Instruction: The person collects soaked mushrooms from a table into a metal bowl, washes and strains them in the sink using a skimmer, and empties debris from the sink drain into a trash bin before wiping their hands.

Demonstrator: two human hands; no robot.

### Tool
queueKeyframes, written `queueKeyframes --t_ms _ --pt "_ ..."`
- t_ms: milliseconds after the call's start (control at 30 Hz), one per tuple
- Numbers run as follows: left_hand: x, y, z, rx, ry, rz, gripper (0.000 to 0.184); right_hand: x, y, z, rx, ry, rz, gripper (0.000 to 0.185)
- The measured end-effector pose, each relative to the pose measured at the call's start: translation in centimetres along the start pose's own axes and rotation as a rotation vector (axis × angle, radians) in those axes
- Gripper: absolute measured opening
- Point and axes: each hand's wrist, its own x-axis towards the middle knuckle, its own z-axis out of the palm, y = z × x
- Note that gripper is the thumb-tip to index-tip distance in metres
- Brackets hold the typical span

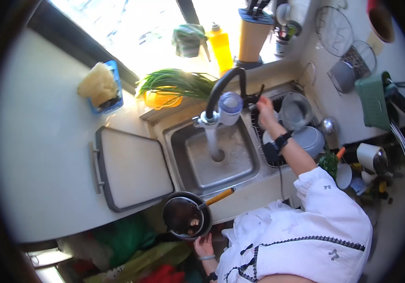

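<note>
Water runs from the black and silver faucet (209, 120) into the steel sink (202, 177). My right hand (266, 111) is at the faucet's black lever, its fingers closed against it above the dish rack. Near the counter's front edge my left hand (204, 246) grips the lower side of a dark pot (207, 221). The pot holds dark liquid and some light brown pieces. Across its rim lies a utensil with a wooden handle (221, 195); whether it belongs to the pot I cannot tell.
Left of the sink lies a grey-edged cutting board (134, 170). Green stalks rest on an orange basket (162, 99) behind it. Bowls fill the rack (259, 134) at right. A yellow bottle (220, 47) and knife block (252, 37) stand behind. Bags lie below the counter.
</note>
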Motion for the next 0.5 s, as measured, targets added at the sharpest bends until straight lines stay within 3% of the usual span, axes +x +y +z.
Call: queueKeyframes --t_ms 67,133,167,233,267,367,400,467,500 --pt "-1.6 0.2 0.0 0.120 0.065 0.080 0.021 0.3 -4.6 -0.2 -0.248 -0.043 -0.129 0.056" --pt "-2.8 0.6 -0.2 0.100 0.095 0.164 0.029 0.4 -7.3 0.3 -0.176 -0.235 0.045 0.068" --pt "-3.2 0.8 -0.5 0.126 0.155 0.211 0.035 2.2 -4.9 0.3 -0.254 -0.258 -0.078 0.072" --pt "-4.1 1.1 -1.0 0.142 0.238 0.262 0.051 1.9 -4.7 1.0 -0.329 -0.280 -0.110 0.074" --pt "-4.6 1.2 -1.1 0.143 0.258 0.263 0.055 3.8 -2.9 0.5 -0.529 -0.355 -0.260 0.075" --pt "-5.7 1.5 -0.8 0.158 0.276 0.269 0.060 5.5 -2.5 0.9 -0.429 -0.314 -0.077 0.072" --pt "-6.1 1.8 -0.3 0.160 0.306 0.259 0.061 8.2 -0.3 -0.1 -0.567 -0.310 -0.147 0.067" --pt "-8.8 1.9 -1.1 0.095 0.375 0.286 0.062 3.1 -5.3 0.9 -0.218 -0.418 -0.061 0.062" --pt "-8.4 2.5 -0.1 0.161 0.351 0.336 0.062 2.4 -4.4 0.4 -0.217 -0.438 -0.052 0.062"
